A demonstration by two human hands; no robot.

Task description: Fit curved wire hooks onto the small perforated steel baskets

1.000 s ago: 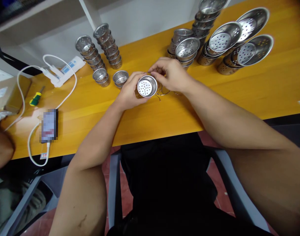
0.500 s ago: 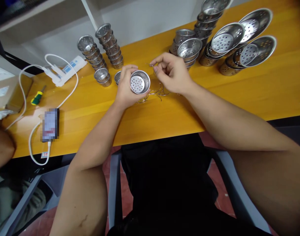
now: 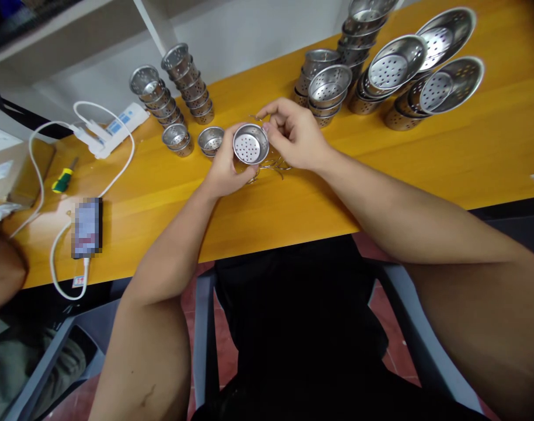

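A perforated metal cup point(image 3: 250, 146) is tilted so that its holed bottom faces me, and my left hand point(image 3: 226, 166) is wrapped round its left side. At the cup's right rim, my right hand point(image 3: 293, 131) pinches a thin bent metal wire point(image 3: 255, 118), part of which is hidden by the fingers. Several curved metal wires point(image 3: 278, 166) lie on the table just below the two hands. Behind my left hand stands another perforated cup point(image 3: 211, 140), partly covered by the fingers.
Stacked perforated cups point(image 3: 188, 76) rise at the back left, with larger cup stacks point(image 3: 330, 88) at the back right. A power strip point(image 3: 122, 128), a screwdriver point(image 3: 64, 178) and a cabled phone point(image 3: 87, 228) lie left. Another person's arm point(image 3: 4, 263) shows at the left edge.
My right hand has come in to the left with the wire, up to the cup's rim. The left thumb now shows below the cup. The whole view has shifted slightly.
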